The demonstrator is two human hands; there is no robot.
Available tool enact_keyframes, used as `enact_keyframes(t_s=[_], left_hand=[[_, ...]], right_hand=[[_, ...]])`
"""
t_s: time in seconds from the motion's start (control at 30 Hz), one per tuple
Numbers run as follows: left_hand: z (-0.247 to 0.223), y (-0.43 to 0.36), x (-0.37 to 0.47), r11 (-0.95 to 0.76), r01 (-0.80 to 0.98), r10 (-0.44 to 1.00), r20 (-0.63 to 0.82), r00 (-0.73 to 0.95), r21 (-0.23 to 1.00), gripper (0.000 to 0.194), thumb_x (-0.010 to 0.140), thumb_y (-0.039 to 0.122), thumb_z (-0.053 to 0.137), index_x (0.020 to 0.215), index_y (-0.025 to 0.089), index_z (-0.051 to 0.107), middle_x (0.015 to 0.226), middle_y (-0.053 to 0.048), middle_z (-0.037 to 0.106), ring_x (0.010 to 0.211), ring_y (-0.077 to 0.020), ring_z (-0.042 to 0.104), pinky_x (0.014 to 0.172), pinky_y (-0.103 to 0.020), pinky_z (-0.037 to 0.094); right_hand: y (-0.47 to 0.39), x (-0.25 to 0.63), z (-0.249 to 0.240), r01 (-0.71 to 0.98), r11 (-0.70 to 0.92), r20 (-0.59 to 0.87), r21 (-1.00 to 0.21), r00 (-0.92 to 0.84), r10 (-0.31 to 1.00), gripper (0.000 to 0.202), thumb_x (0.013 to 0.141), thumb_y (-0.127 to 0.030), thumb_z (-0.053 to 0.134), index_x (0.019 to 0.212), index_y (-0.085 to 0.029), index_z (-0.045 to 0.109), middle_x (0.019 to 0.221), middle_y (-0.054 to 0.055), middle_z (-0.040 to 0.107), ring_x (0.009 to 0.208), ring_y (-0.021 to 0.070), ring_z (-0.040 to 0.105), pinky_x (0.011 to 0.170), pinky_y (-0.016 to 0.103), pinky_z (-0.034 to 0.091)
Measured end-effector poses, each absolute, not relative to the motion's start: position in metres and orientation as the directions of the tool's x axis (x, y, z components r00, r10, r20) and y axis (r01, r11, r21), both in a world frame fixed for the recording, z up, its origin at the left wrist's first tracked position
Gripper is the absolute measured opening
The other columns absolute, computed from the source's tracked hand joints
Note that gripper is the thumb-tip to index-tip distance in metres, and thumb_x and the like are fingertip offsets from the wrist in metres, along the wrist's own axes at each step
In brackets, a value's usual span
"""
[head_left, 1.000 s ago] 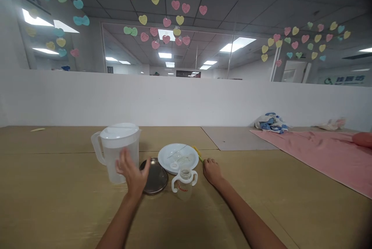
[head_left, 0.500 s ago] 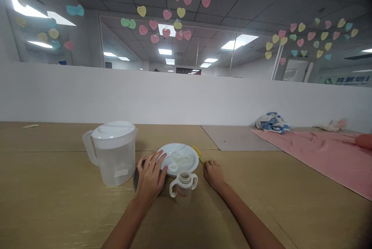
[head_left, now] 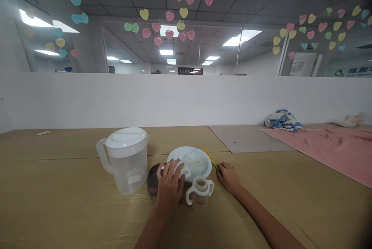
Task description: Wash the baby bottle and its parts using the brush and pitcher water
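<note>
My left hand [head_left: 169,187], fingers spread, hovers over or rests on the right part of a dark round metal dish [head_left: 152,183], its fingertips by the near left rim of a white plate [head_left: 207,173]. Clear and whitish bottle parts [head_left: 195,163] lie in the plate. In front of it stands a baby bottle [head_left: 200,194] without a top, with two white handles. Right of the plate, my right hand [head_left: 229,178] is closed at the green end of a thin yellow-tipped stick [head_left: 213,162]; its exact kind is too small to tell.
A clear plastic jug [head_left: 129,171] with a white lid stands left of the dish. Far right lie a pink cloth [head_left: 328,152] and a blue-and-white bundle [head_left: 283,120]. A white wall [head_left: 174,100] runs behind the brown-covered table [head_left: 72,187].
The view has shifted, so the table things appear further right. My left hand has moved rightward across the dark dish, uncovering more of its left side. My right hand stays by the stick.
</note>
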State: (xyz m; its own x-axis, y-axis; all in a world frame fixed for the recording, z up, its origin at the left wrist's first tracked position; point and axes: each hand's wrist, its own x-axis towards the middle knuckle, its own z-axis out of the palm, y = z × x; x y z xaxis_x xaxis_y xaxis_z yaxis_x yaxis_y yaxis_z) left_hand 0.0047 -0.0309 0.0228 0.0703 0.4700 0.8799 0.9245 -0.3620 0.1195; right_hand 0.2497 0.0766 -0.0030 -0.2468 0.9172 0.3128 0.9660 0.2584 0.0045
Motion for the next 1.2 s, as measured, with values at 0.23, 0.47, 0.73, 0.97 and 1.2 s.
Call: enact_keyframes(t_s=[0.23,0.47,0.73,0.97,1.2], left_hand=[[0.015,-0.030,-0.007,-0.375,0.916,0.541,0.836,0.088,0.146,0.026,0.087,0.024,0.041,0.106,0.024,0.059,0.113,-0.005,0.063,0.113,-0.0229,0.049,0.100,-0.046,0.024],[0.019,-0.029,-0.002,-0.387,0.916,0.558,0.817,0.143,0.104,0.024,0.087,0.024,0.042,0.101,0.025,0.061,0.108,-0.004,0.065,0.111,-0.0226,0.051,0.099,-0.045,0.024],[0.022,-0.028,0.003,-0.430,0.900,0.555,0.806,0.205,0.067,0.025,0.086,0.022,0.042,0.101,0.028,0.062,0.105,-0.002,0.066,0.108,-0.0214,0.054,0.099,-0.044,0.025],[0.043,0.025,0.029,-0.444,0.888,0.716,0.644,0.271,0.120,0.026,0.087,0.021,0.041,0.091,0.024,0.065,0.104,-0.002,0.066,0.109,-0.0218,0.051,0.096,-0.044,0.030],[0.042,0.072,0.044,-0.396,0.911,0.816,0.499,0.293,0.112,0.019,0.081,0.019,0.050,0.078,0.021,0.068,0.104,-0.007,0.065,0.109,-0.0258,0.050,0.092,-0.046,0.033]], right_hand=[[0.084,0.248,-0.002,0.976,0.219,0.308,0.014,-0.212,0.927,0.024,0.088,-0.026,0.040,0.095,-0.015,0.059,0.099,0.010,0.059,0.096,0.0198,0.050,0.078,0.027,0.028],[0.085,0.246,-0.003,0.975,0.224,0.324,0.009,-0.215,0.921,0.023,0.087,-0.024,0.040,0.094,-0.014,0.059,0.099,0.010,0.058,0.095,0.0205,0.049,0.079,0.028,0.027],[0.084,0.244,-0.001,0.979,0.204,0.319,-0.003,-0.192,0.928,0.022,0.085,-0.023,0.042,0.094,-0.014,0.059,0.100,0.010,0.058,0.095,0.0207,0.049,0.079,0.028,0.028],[0.085,0.246,-0.004,0.975,0.219,0.329,-0.036,-0.195,0.924,0.023,0.085,-0.022,0.041,0.096,-0.014,0.059,0.100,0.010,0.058,0.096,0.0212,0.049,0.080,0.030,0.028],[0.085,0.248,-0.005,0.973,0.228,0.324,-0.041,-0.202,0.924,0.024,0.086,-0.023,0.040,0.096,-0.014,0.060,0.100,0.010,0.058,0.096,0.0211,0.049,0.081,0.029,0.029]])
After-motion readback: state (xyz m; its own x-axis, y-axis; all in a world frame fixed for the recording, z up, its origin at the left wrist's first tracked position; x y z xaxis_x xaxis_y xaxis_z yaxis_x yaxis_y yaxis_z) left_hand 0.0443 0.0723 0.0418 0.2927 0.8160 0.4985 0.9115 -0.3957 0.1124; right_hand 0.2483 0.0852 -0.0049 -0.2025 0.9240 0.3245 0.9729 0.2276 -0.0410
